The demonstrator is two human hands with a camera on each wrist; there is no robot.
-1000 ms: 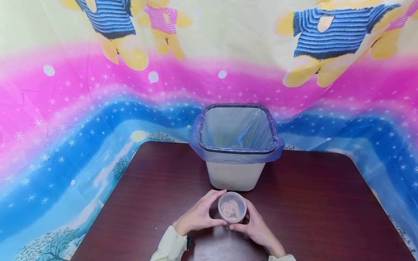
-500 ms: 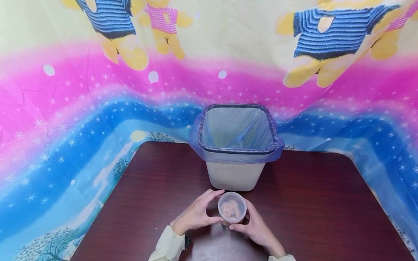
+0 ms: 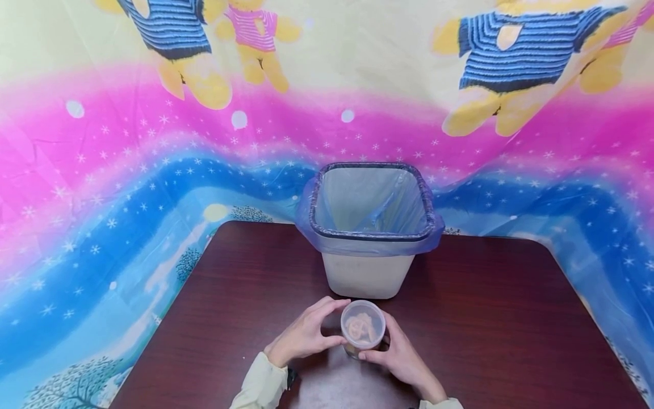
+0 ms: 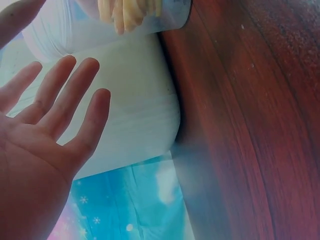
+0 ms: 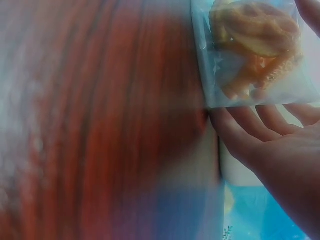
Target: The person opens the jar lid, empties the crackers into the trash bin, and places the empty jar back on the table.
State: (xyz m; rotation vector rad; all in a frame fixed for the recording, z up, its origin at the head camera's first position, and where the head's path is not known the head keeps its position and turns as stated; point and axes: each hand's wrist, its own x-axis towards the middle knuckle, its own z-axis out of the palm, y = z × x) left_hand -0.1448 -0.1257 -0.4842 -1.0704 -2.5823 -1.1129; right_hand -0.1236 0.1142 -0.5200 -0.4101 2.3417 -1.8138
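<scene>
A clear round plastic jar (image 3: 363, 325) with a translucent lid stands upright on the table in front of the bin. Inside it are tan-orange curled pieces (image 5: 257, 30), yellowish in the left wrist view. My right hand (image 3: 405, 359) holds the jar from the right, thumb at the near side and fingers around the far right side. On the other side, my left hand (image 3: 304, 336) is spread, its thumb tip and forefinger close to the jar's wall. In the left wrist view the left hand's other fingers (image 4: 80, 95) are loosely extended, apart from the jar.
A pale bin (image 3: 367, 275) lined with a blue translucent bag (image 3: 306, 218) stands just behind the jar. The dark reddish wooden table (image 3: 245, 284) has rounded far corners. A printed curtain (image 3: 128, 187) hangs behind it.
My left hand has drawn slightly left, its thumb and forefinger moving off the jar's side. The right hand and the jar stay in place.
</scene>
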